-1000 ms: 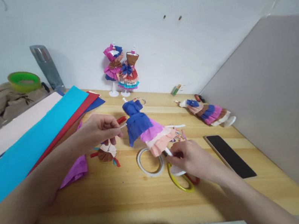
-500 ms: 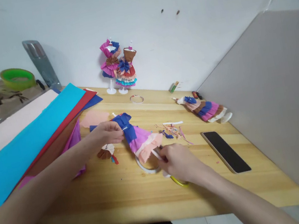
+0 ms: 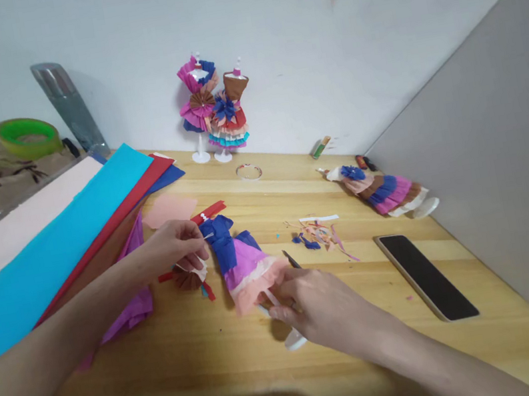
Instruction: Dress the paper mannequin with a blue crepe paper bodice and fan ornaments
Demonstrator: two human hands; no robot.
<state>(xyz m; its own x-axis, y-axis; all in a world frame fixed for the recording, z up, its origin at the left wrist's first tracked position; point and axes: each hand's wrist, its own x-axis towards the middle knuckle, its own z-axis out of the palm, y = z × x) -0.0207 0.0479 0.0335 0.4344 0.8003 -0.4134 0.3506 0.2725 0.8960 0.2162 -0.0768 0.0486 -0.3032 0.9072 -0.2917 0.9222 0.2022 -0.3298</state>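
Note:
A small dress form in a paper dress, with a blue top, a purple skirt and a peach hem, leans over the table between my hands. My right hand is closed around the white stand under its skirt; the round base shows below my fingers. My left hand is closed in a pinch beside the blue top, with a thin white strip sticking out from the fingertips. Beneath that hand lies a brown and white pleated paper rosette, partly covered. A red paper strip lies behind the dress form.
Coloured paper sheets cover the left side. Paper scraps and a phone lie to the right. Two dressed forms stand by the wall; another lies by the partition. A dark pointed object is partly hidden behind my right hand.
My right hand has turned the dress form more upright and shifted its skirt leftward, showing more of the white base. My left hand has drawn slightly left with the white strip. The view has shifted.

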